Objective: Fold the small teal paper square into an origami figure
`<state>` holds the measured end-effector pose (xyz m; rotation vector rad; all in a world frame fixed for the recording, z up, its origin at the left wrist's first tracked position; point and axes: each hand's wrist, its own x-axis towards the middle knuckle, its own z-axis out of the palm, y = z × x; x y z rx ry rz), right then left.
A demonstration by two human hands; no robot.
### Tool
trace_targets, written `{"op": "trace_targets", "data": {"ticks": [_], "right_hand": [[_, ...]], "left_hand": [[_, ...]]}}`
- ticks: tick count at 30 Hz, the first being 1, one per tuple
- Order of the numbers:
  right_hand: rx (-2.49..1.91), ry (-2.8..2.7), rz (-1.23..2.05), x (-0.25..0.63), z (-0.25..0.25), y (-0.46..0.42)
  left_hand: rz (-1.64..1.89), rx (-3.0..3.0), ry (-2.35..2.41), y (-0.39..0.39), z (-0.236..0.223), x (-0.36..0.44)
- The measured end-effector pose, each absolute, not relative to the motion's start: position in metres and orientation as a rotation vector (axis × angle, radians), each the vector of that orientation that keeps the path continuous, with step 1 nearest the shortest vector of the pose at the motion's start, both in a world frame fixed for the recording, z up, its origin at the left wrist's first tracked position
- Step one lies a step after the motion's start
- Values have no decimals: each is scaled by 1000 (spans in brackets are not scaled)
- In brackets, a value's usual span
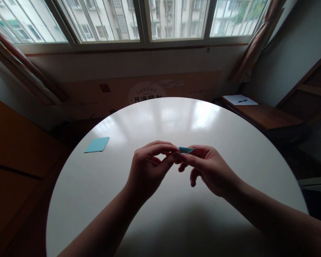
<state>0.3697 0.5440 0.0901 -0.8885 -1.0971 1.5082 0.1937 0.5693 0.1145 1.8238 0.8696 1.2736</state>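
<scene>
A small piece of folded blue paper (pixel 186 150) is held up over the table between both hands, its pointed end toward the right. My left hand (pixel 152 162) pinches its left end between thumb and fingers. With thumb and index finger, my right hand (pixel 207 162) grips the same paper from the right, while its other fingers curl loosely below. The fingers hide part of the folds. Away to the left, a flat stack of blue paper squares (pixel 97 145) lies on the table.
The round white table (pixel 160 121) has its curved far edge near a wall and windows (pixel 109 21). A wooden side table (pixel 273 116) at the right bears a white sheet (pixel 237 100) and a pen (pixel 243 101). Curtains (pixel 254 46) hang at both sides.
</scene>
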Motion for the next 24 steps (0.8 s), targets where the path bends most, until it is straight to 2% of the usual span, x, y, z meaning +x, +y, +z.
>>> {"op": "trace_targets", "data": {"ticks": [11, 24], "right_hand": [[-854, -1116, 1539, 370, 93, 541], [-907, -1134, 1519, 369, 92, 543]], "left_hand": [[975, 1196, 874, 578, 113, 195], [910, 1078, 928, 576, 113, 198]]}}
